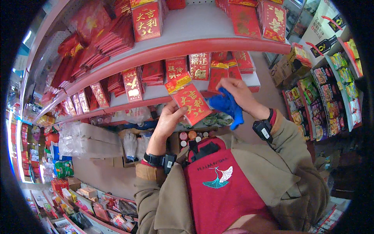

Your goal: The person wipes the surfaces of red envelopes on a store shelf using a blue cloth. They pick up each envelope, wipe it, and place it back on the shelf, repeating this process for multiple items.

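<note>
My left hand point(170, 117) is closed on the lower left edge of a pack of red envelopes point(191, 102), which has gold characters and a yellow header strip. The pack is tilted, in front of the lower shelf. To its right, my right hand point(240, 95) grips a crumpled blue cloth point(227, 104) that hangs down below the fingers. The cloth is close beside the pack's right edge; whether they touch I cannot tell. Several similar red packs point(177, 69) stand on the shelf just behind.
The upper shelf point(191, 27) has a red front edge and bears stacks of red packs point(147, 21). Plastic-wrapped bundles point(93, 140) lie at lower left. Snack racks point(327, 93) stand at the right. Bins of small goods point(93, 206) line the lower left.
</note>
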Motion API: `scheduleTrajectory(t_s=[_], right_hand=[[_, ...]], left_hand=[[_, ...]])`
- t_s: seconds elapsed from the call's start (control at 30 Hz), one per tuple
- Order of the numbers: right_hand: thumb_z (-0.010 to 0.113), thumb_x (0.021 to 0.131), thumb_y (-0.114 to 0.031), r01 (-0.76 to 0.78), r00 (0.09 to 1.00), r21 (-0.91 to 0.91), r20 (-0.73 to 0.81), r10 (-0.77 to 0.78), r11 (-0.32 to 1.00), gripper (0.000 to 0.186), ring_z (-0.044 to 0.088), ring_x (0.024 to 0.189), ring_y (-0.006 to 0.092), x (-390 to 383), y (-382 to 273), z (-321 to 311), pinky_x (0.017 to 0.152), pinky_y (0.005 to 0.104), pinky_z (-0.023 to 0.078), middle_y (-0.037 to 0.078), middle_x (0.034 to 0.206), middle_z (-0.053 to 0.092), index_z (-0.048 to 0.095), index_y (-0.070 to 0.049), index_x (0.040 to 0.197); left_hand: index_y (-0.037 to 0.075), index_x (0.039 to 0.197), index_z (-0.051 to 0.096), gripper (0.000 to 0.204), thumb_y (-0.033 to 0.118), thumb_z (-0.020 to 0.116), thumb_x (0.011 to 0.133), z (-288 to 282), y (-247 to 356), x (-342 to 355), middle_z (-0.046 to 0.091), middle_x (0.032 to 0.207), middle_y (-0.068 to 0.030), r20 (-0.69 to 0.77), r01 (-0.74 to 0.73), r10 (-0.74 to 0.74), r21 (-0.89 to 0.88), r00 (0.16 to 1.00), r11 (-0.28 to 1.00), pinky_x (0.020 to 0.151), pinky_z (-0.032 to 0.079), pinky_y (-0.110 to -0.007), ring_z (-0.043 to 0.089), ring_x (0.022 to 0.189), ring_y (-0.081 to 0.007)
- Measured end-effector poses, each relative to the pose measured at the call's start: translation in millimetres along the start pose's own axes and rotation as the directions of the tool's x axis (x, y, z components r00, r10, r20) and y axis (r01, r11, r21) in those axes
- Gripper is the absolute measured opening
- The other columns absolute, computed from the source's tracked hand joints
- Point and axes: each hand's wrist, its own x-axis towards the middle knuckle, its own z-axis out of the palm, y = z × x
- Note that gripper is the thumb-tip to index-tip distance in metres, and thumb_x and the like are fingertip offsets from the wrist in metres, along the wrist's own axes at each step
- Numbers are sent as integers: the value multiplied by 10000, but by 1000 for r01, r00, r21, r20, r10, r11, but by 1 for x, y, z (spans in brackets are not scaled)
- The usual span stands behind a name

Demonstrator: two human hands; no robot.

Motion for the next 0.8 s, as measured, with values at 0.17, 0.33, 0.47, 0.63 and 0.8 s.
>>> scheduleTrajectory(t_s=[0.17, 0.33, 0.47, 0.63, 0.8], right_hand=[[540, 997, -218, 341, 928, 23, -168, -333, 940, 215, 541, 912, 55, 9, -35, 37, 816, 236, 445, -10, 950, 619, 644, -36, 1046], [672, 864, -233, 576, 815, -307, 144, -561, 758, 394, 558, 1119, 330, 13, -41, 61, 976, 412, 430, 149, 1189, 585, 570, -68, 1207], [705, 818, -314, 792, 608, -456, 519, -601, 407, 590, 432, 1290, 357, 4, -32, 66, 1055, 536, 333, 138, 1394, 451, 505, -119, 1338], [708, 813, -325, 779, 626, -499, 609, -487, 379, 678, 349, 1387, 333, -7, -25, 59, 1132, 560, 242, 140, 1463, 401, 443, -155, 1414], [718, 786, -272, 786, 596, -566, 588, -546, 248, 623, 366, 1374, 287, -9, -26, 58, 1131, 551, 237, 94, 1442, 438, 500, -175, 1361]], left_hand=[[49, 1264, 542, 363, 178, 632, 937, 18, 4, 1, 651, 1086, -31, 134, 112, -122, 81, 983, 990, 748, 554, -303, 649, 935, -154], [52, 1264, 533, 341, 131, 603, 940, 27, 9, 3, 650, 1076, -55, 221, 118, -124, 41, 967, 992, 738, 581, -341, 657, 945, -179], [69, 1302, 501, 399, 49, 575, 910, 19, 10, -3, 619, 1160, -68, 110, 58, -50, -70, 993, 996, 803, 583, -368, 649, 1028, -207], [82, 1322, 499, 435, 24, 557, 895, 15, 12, -11, 597, 1231, -68, 176, 39, -6, -185, 984, 982, 870, 554, -373, 625, 1094, -205], [55, 1302, 508, 478, -27, 624, 845, 25, 12, -13, 621, 1175, -64, 125, -3, 18, -117, 992, 993, 880, 534, -327, 623, 1065, -188]])
